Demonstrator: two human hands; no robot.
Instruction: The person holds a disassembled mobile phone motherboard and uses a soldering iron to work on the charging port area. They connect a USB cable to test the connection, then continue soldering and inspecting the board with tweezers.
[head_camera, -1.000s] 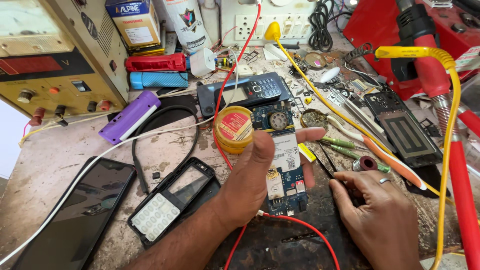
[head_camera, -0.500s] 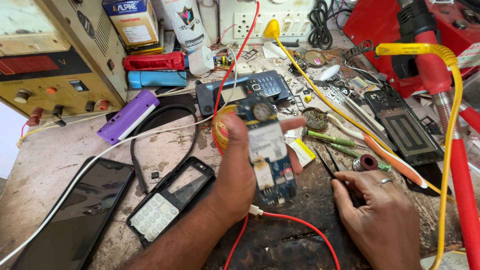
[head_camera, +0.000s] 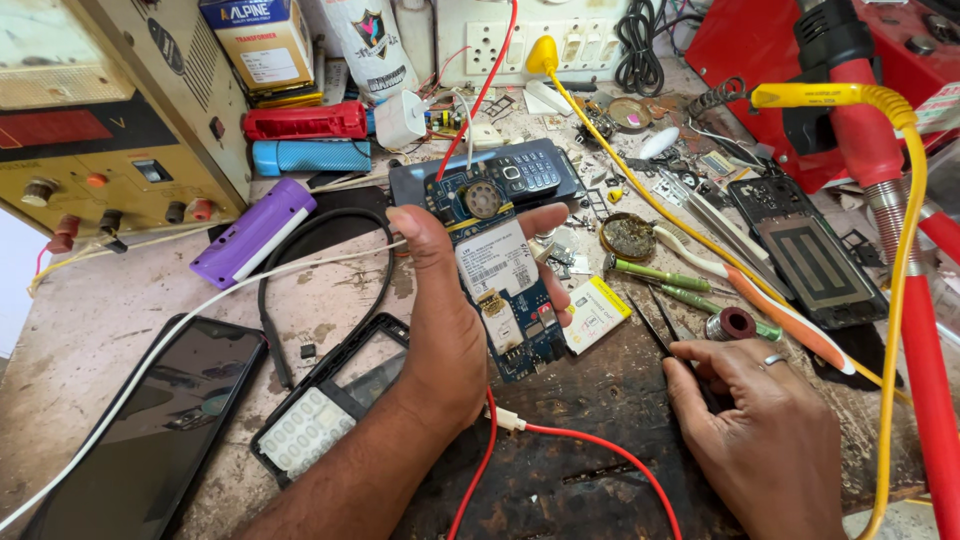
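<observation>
- The left hand (head_camera: 445, 320) pinched the blue board (head_camera: 505, 285) by its edges, thumb one side, fingers the other, tilting its face up to view above the bench (head_camera: 120, 300).
- A red wire (head_camera: 590, 445) trailed from its lower end.
- The right hand (head_camera: 765, 430) rested curled on the bench, pinching black tweezers (head_camera: 655, 325), apparently ready.

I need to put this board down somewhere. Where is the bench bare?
Bare patches: between the purple case and the dark phone, and the dark mat between both hands. Crowded: the bench right of the board, around the tweezers.
</observation>
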